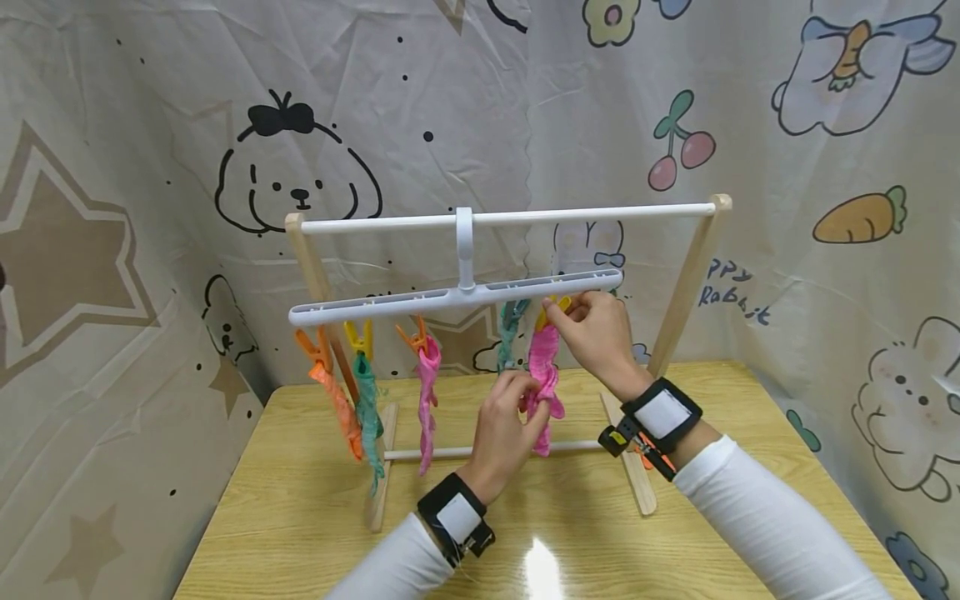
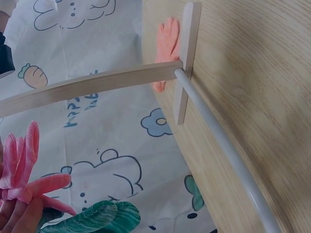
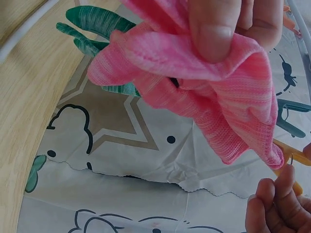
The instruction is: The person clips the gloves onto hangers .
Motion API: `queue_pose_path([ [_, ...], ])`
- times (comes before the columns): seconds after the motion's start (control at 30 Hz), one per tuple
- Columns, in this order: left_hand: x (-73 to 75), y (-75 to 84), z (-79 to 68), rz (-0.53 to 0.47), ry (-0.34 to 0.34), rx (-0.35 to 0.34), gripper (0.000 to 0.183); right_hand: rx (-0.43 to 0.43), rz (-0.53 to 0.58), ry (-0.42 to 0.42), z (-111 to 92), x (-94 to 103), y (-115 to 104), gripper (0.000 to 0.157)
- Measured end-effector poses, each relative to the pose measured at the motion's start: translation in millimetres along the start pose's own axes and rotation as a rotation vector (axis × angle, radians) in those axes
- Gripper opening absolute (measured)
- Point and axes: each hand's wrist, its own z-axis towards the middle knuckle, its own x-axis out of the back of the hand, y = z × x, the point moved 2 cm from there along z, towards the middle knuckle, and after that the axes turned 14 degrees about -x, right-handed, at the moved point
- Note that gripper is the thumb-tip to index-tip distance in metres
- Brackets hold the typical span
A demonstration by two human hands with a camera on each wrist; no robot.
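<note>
A pink knitted glove (image 1: 543,354) hangs under the right half of the pale hanger (image 1: 390,304). My right hand (image 1: 600,337) pinches the yellow clothespin (image 1: 551,312) at the glove's top edge, close below the hanger bar. Lower down, my left hand (image 1: 498,429) grips the same glove between thumb and fingers. The right wrist view shows the pink fabric (image 3: 233,107) stretched between both hands, with the yellow clip (image 3: 291,150) at one corner. Just left of it in the head view, a green glove (image 1: 508,325) hangs from a dark green clip.
The hanger hooks on a white rod (image 1: 600,215) of a wooden-legged rack. On its left half, clothespins hold an orange glove (image 1: 341,417), a green glove (image 1: 367,408) and another pink glove (image 1: 427,400). Another orange glove (image 2: 167,41) lies on the table (image 2: 262,97) beside the rack's foot.
</note>
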Motion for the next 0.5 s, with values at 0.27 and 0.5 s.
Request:
queue_pose_path([
  [0.27,1.3,0.8,0.5,-0.002,-0.004,0.013,0.014,-0.024,0.016,-0.003,0.2,2.3,1.4,0.038],
  [0.5,1.9,0.7,0.5,0.047,-0.020,0.029,0.016,-0.031,0.013,-0.008,0.0,3.3,2.1,0.040],
])
